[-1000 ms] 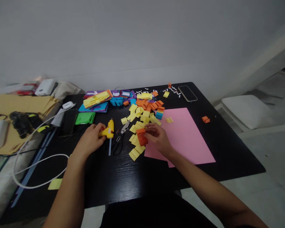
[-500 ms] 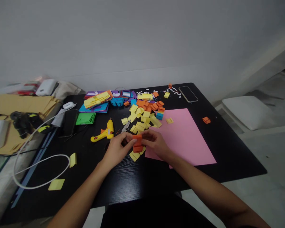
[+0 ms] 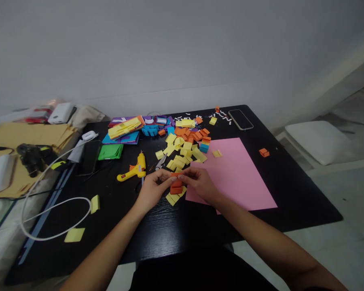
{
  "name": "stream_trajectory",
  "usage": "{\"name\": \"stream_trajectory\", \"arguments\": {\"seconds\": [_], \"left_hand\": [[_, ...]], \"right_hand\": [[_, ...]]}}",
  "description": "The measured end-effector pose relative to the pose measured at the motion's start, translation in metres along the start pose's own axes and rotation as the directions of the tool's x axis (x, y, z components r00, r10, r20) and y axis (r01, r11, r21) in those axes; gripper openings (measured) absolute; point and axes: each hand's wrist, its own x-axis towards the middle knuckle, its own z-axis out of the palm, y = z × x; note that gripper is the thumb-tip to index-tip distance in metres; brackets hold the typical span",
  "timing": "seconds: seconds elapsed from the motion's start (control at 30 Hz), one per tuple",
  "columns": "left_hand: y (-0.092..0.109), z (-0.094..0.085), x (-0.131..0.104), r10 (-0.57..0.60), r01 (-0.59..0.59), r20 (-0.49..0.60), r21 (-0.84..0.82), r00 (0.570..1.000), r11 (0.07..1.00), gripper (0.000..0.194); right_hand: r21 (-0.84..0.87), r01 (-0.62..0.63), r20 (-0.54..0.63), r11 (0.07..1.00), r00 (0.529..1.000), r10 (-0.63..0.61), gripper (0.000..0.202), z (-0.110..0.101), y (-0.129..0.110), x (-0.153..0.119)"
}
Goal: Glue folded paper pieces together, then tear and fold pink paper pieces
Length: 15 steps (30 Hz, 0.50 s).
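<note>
Between both hands, near the front of the black table, is a folded orange paper piece. My left hand pinches it from the left, thumb on its upper part. From the right, my right hand grips its top edge, with the thumb almost meeting the left one. Folded yellow paper pieces lie just beneath it. A heap of small yellow pieces and orange pieces spreads behind my hands. Scissors lie partly hidden beside my left hand.
A yellow glue gun lies left of my hands. Pink paper covers the right side. A phone rests at the back right. Stacked coloured papers sit at the back, and a white cable loops at left.
My right thumb has moved left across the top of the orange piece, closer to my left thumb. More of the piece's upper part is now covered. The view has shifted slightly.
</note>
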Motion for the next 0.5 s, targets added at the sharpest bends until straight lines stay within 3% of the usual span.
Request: {"name": "stream_trajectory", "arguments": {"seconds": [0.23, 0.5], "left_hand": [[-0.0007, 0.0005, 0.0020, -0.027, 0.027, 0.001, -0.060, 1.000, 0.998, 0.040], [-0.0007, 0.0028, -0.0001, 0.031, -0.030, -0.016, 0.063, 0.999, 0.998, 0.040]], "right_hand": [[0.011, -0.027, 0.006, 1.000, 1.000, 0.027, 0.023, 0.0007, -0.0018, -0.0004], [-0.026, -0.008, -0.017, 1.000, 1.000, 0.008, 0.025, -0.0011, 0.0013, 0.0008]]}}
